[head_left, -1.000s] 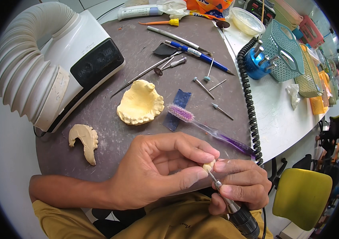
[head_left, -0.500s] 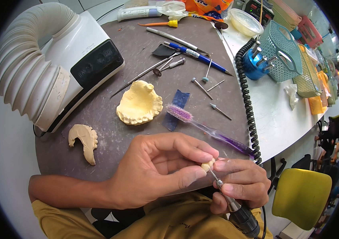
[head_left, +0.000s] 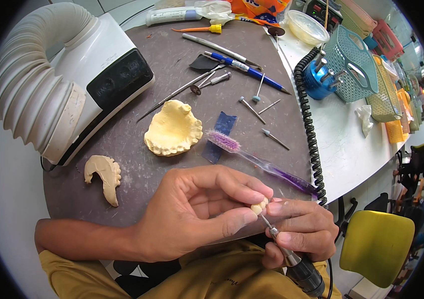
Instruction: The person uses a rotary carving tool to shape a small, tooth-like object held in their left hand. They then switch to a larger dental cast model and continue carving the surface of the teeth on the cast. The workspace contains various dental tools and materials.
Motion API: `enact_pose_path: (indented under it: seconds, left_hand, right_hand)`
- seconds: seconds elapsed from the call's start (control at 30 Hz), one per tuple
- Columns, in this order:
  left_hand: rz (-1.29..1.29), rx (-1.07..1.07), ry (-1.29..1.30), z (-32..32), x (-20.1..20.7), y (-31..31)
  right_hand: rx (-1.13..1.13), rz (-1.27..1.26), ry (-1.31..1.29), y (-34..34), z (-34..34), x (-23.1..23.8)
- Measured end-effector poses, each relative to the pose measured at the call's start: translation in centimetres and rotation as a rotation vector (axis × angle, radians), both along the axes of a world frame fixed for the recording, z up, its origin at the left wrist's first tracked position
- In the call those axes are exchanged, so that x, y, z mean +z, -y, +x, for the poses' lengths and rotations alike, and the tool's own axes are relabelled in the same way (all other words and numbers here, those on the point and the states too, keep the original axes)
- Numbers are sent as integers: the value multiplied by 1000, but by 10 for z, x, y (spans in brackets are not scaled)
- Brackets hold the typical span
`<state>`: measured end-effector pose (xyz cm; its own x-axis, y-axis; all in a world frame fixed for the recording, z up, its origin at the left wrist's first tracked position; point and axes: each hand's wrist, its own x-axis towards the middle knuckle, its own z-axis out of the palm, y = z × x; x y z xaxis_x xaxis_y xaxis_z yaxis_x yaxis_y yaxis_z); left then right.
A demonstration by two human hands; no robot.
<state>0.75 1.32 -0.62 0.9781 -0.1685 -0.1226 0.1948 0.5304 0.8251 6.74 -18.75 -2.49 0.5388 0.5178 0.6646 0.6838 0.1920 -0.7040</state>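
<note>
Tooth piece (head_left: 258, 207) is turned slightly versus a second ago, more side showing. Left hand (head_left: 197, 209) pinches it, thumb to fingertip; right hand (head_left: 305, 226) grips handpiece (head_left: 290, 256). Piece sits just up-left of right fingers, long axis slanting up-right, crossing the bur (head_left: 266, 221). Can't tell tip contact.

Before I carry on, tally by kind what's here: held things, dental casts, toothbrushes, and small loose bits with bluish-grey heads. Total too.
Held things: 2 (tooth-coloured piece, rotary handpiece)
Dental casts: 2 (yellow cast, beige cast)
Toothbrushes: 1 (purple toothbrush)
Bits with bluish-grey heads: 3 (upper bit, left bit, lower bit)
Total: 8
</note>
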Motion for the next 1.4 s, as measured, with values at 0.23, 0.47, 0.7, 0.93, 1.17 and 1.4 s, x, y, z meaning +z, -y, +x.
enact_pose_path:
  seconds: [0.23,0.47,0.7,0.93,1.17,1.4]
  left_hand:
    - [-2,5,-5,0,1,0]
    - [-5,6,-1,0,-1,0]
    - [-1,4,-11,0,1,0]
    - [0,2,2,0,0,0]
    - [-2,16,4,-1,-1,1]
    - [33,39,38,-1,-2,3]
  right_hand:
    - [9,-19,16,0,1,2]
    - [3,-19,35,-3,2,2]
    - [-2,28,-23,-1,0,-1]
    - [-7,-24,-11,0,0,1]
    - [-6,-39,10,-2,2,3]
    - [-101,234,-231,0,-2,-6]
